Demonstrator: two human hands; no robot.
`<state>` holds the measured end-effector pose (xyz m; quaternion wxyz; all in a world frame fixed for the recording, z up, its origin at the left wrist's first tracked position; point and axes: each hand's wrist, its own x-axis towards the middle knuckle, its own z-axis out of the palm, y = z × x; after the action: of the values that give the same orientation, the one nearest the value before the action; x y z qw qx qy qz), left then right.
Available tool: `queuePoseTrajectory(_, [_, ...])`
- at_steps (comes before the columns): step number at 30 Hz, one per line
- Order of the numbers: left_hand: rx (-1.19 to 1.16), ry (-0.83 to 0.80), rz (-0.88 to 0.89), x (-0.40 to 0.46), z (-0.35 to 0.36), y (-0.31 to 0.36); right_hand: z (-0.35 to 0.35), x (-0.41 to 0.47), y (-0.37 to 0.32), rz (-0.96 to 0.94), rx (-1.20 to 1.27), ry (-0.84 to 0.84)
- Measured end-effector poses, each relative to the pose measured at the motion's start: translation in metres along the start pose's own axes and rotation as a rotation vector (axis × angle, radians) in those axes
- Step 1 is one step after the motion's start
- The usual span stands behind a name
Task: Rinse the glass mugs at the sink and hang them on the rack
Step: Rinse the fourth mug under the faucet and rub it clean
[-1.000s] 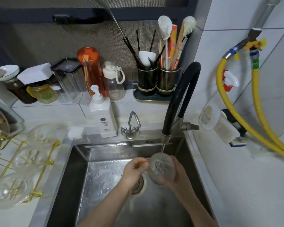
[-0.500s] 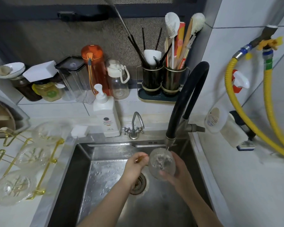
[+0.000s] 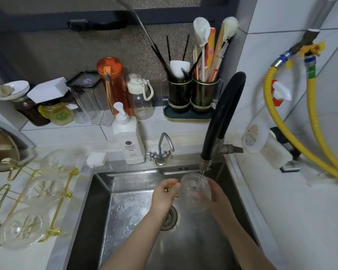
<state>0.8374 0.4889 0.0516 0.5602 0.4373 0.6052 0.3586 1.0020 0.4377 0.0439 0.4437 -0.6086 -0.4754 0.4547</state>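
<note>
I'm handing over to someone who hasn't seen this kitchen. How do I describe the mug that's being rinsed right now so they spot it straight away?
Start at the steel sink and follow the black faucet down to its nozzle. Directly under it is a clear textured glass mug, held by the right hand around its body and the left hand on its gold handle. Unlike the three mugs on the gold rack on the left counter, it's held over the basin.

You hold a textured glass mug [image 3: 195, 191] upright under the black faucet [image 3: 220, 121], over the sink [image 3: 98, 201]; three more mugs [image 3: 41, 191] hang on the gold rack [image 3: 61, 209], left.
</note>
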Motion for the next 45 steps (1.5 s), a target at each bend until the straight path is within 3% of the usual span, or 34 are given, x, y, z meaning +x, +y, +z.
queuePoseTrajectory(6, [0.092,0.055,-0.006,-0.004,-0.005,-0.013,0.007,-0.017,0.002,0.146,0.059,0.05])
queuePoseTrajectory(13, [0.073,0.008,0.03,-0.006,-0.009,0.014,0.019,-0.01,-0.008,0.618,0.134,0.149])
queuePoseTrajectory(15, [0.043,0.0,0.025,-0.006,-0.005,0.02,0.018,-0.012,-0.006,0.663,0.21,0.148])
queuePoseTrajectory(21, [0.058,-0.036,0.054,-0.01,-0.003,0.031,0.023,-0.027,-0.014,0.616,0.422,0.136])
queuePoseTrajectory(30, [-0.066,-0.224,0.154,-0.018,0.001,0.046,0.013,-0.026,-0.041,0.234,0.23,0.242])
queuePoseTrajectory(35, [-0.124,-0.222,0.215,-0.023,0.015,0.03,0.014,-0.027,-0.038,0.169,0.064,0.263])
queuePoseTrajectory(37, [-0.14,-0.207,0.211,-0.026,0.018,0.026,0.012,-0.024,-0.035,0.149,0.008,0.221])
queuePoseTrajectory(41, [-0.075,-0.204,0.159,-0.019,0.016,0.029,-0.005,-0.01,-0.029,0.055,-0.347,0.133])
queuePoseTrajectory(45, [-0.004,-0.237,0.086,-0.005,0.02,0.033,-0.009,-0.004,-0.047,0.011,-0.166,-0.042])
